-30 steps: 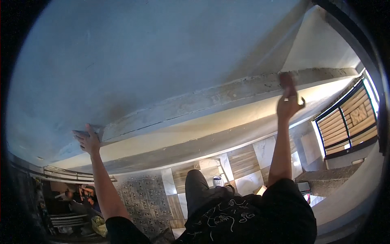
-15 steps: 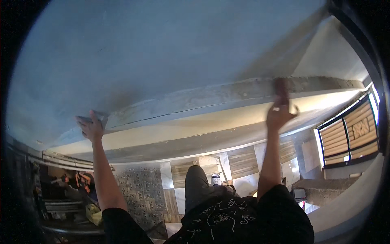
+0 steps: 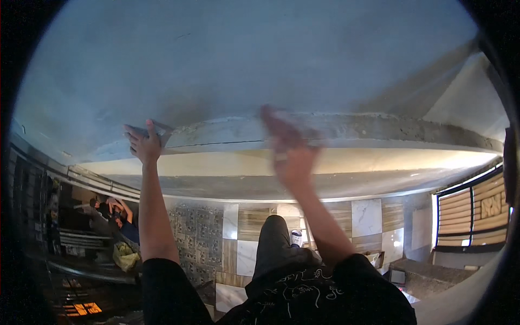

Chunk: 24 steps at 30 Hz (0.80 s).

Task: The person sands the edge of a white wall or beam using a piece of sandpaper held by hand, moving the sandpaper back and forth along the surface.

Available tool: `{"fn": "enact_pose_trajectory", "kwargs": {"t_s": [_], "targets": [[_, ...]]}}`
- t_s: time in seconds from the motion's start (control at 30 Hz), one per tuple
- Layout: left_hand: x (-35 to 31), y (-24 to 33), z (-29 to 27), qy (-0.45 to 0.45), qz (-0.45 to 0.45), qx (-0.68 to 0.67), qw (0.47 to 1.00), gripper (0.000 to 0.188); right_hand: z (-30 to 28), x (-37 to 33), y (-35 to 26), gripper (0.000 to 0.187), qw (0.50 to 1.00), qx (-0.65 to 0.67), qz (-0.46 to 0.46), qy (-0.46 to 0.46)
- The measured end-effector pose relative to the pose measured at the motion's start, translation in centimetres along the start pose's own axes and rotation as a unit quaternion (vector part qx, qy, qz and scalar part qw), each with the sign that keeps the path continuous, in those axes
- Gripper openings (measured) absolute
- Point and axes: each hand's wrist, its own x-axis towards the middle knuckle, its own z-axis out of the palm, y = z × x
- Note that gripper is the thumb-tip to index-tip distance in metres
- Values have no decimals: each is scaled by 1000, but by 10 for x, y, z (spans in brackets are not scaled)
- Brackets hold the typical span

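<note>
A blue-grey plastered wall (image 3: 244,65) fills the upper view, with a rough grey plaster band (image 3: 352,128) along its lower part. My left hand (image 3: 144,142) rests with fingers spread at the left end of this band and holds nothing. My right hand (image 3: 294,157) is over the middle of the band, its fingers toward the wall and smeared by motion. A reddish-brown blur shows at its fingertips; whether that is a held piece or only fingers, I cannot make out. A ring-like light band shows on one finger.
Below runs a cream strip (image 3: 227,165). My bent knee (image 3: 272,233) and one shoe (image 3: 296,238) show above a tiled floor (image 3: 365,216). At lower left, beyond a metal railing (image 3: 103,184), are a person (image 3: 127,225) and a yellow bag (image 3: 125,257). A barred window (image 3: 471,211) stands right.
My right hand has swept left along the plaster band, from near its right end to the middle. My left hand stays spread at the same place while the whole view has shifted.
</note>
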Motion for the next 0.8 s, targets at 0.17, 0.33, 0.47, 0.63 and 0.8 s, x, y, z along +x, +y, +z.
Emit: {"fn": "enact_pose_trajectory", "kwargs": {"t_s": [0.17,0.33,0.47,0.63,0.8], "targets": [[1,9,-5,17,30,-14,999,103,-78,-19,101,28,957,-254,143,10],[4,19,-11,19,32,-10,999,105,10,1,-1,37,992,-78,83,52],[-4,18,-7,-2,26,-15,1000,104,58,4,-88,42,995,89,-1,-43],[-7,3,-8,10,23,-9,1000,103,4,0,-5,34,999,-22,41,-8],[1,19,-13,19,32,-32,999,105,-58,-17,76,21,973,-197,105,64]]}}
